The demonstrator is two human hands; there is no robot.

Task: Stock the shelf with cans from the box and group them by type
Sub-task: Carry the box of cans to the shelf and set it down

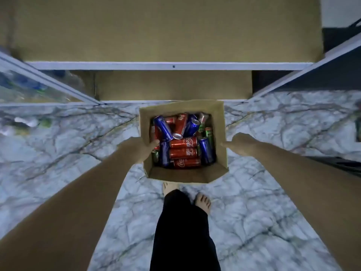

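An open cardboard box stands on the marble floor in front of the shelf. It is filled with several red cola cans, blue cans and green cans, lying jumbled. My left hand is at the box's left wall, thumb over the rim, gripping it. My right hand is beside the box's right wall, fingers extended toward it, apparently just short of touching. The shelf has brown boards and white metal edges; the upper board holds nothing visible.
My bare feet and dark trouser leg stand right behind the box. A lower shelf board lies behind the box. Neighbouring racks flank both sides; the left one holds blurred bottles. Marble floor surrounds the box.
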